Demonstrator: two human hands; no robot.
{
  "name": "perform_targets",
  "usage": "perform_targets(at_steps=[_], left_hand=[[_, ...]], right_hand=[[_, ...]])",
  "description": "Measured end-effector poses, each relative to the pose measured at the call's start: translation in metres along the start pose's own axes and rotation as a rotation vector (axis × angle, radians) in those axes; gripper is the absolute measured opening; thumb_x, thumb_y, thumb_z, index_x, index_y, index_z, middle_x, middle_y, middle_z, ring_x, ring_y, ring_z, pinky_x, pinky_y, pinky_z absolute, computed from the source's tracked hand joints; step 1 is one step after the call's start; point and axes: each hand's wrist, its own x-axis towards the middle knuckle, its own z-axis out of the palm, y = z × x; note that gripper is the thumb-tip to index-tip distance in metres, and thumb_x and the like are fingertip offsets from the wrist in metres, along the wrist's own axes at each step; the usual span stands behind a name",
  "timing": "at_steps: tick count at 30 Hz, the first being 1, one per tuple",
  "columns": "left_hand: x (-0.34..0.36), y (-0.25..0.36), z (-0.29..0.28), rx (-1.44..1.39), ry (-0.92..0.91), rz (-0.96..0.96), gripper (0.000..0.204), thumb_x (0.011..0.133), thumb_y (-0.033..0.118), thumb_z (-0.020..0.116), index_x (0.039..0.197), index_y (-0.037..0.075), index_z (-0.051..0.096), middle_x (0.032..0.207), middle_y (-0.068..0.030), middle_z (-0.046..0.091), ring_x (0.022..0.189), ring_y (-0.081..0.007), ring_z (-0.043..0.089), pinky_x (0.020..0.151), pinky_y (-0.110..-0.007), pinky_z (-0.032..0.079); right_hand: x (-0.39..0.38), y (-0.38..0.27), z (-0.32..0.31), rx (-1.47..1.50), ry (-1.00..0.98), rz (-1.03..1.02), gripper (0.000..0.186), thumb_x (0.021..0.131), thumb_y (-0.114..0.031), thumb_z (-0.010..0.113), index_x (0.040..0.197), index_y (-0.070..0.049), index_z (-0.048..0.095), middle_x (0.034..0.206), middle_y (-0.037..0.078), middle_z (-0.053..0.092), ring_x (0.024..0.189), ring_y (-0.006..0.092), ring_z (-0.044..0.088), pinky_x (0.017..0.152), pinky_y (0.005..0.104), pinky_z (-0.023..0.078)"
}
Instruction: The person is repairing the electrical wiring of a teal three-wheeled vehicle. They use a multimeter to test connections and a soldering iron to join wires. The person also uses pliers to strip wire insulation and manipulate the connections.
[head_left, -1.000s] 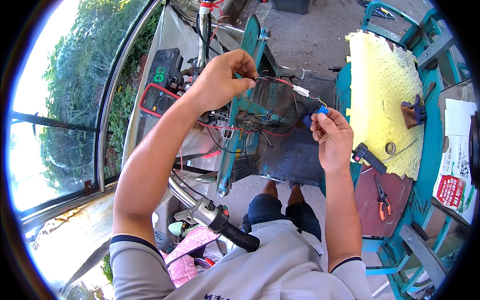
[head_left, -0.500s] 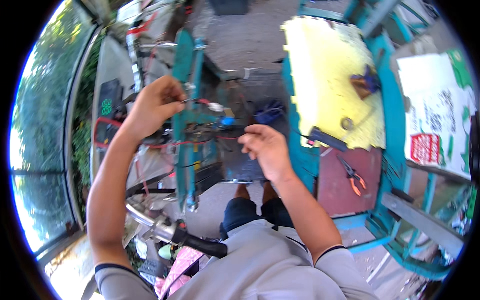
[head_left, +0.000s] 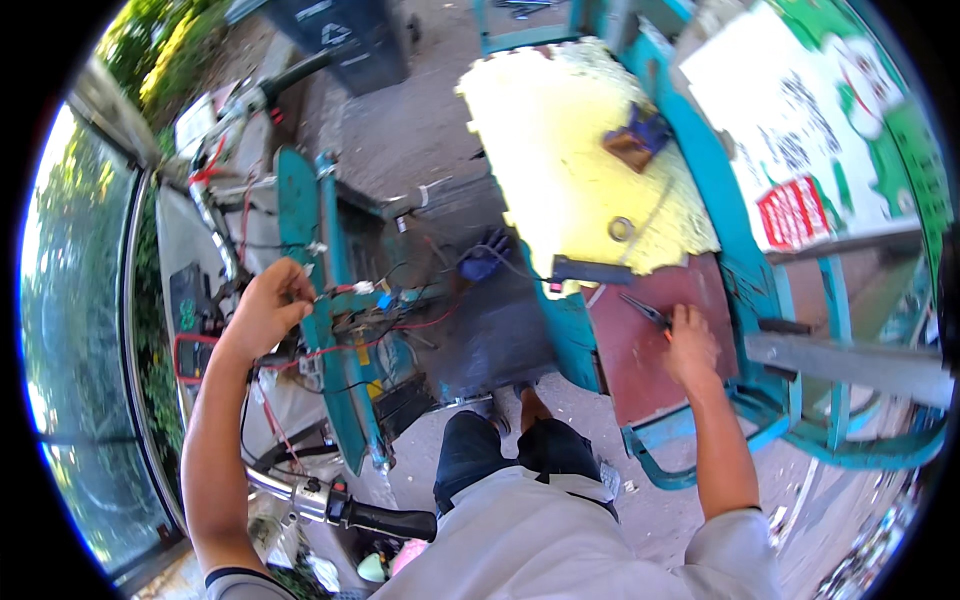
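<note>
My left hand (head_left: 268, 312) is closed in a pinch beside the upright teal panel (head_left: 300, 215). Its fingertips hold a thin wire that runs to a white connector (head_left: 362, 288); a blue connector (head_left: 384, 301) lies just beyond. Below these, a red wire (head_left: 430, 322) crosses the open compartment of the teal frame. Over on the reddish-brown board (head_left: 640, 385), my right hand (head_left: 692, 347) has its fingers round the handles of a pair of pliers (head_left: 645, 309). The jaws point to the far left, and most of the orange grips are hidden by the fingers.
A yellow mat (head_left: 560, 150) carries a dark rectangular box (head_left: 592, 270), a tape roll (head_left: 621, 229) and a work glove (head_left: 637, 138). A handlebar grip (head_left: 390, 520) juts in near my waist. At far left sits a green-lit display (head_left: 188, 315); a printed carton (head_left: 800, 120) stands right.
My right hand has left the red wire and reached right onto the pliers. My left hand keeps its pinch near the teal panel. The whole view has turned toward the right.
</note>
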Motion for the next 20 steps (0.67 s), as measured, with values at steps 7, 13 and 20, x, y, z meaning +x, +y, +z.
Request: perform_targets(at_steps=[7,13,20], left_hand=[[0.012,-0.001,0.009,0.146,-0.07,0.063,0.03,0.081,-0.01,0.065,0.105,0.004,0.052,0.098,-0.0053,0.063,0.092,-0.0146,0.06,0.081,-0.029,0.049],[0.018,-0.029,-0.002,0.101,-0.099,0.235,0.029,0.08,-0.01,0.061,0.098,0.007,0.046,0.09,-0.0029,0.049,0.084,-0.0133,0.052,0.076,-0.029,0.048],[0.051,-0.066,-0.026,0.247,-0.154,0.272,0.063,0.086,-0.005,0.06,0.147,0.004,0.05,0.11,-0.0042,0.053,0.099,-0.0157,0.052,0.096,-0.03,0.048]], right_hand=[[-0.01,-0.005,-0.005,-0.053,-0.076,0.062,0.044,0.085,-0.023,0.078,0.119,0.001,0.067,0.123,0.02,0.065,0.116,0.0373,0.065,0.098,0.0505,0.054],[-0.105,-0.042,-0.092,0.216,0.108,0.197,0.038,0.081,-0.016,0.071,0.113,0.006,0.064,0.111,0.025,0.068,0.098,0.0396,0.074,0.079,0.0483,0.062],[-0.279,-0.035,-0.119,1.141,-0.012,0.026,0.047,0.084,-0.023,0.068,0.116,0.01,0.06,0.125,0.034,0.065,0.113,0.0473,0.068,0.1,0.0575,0.051]])
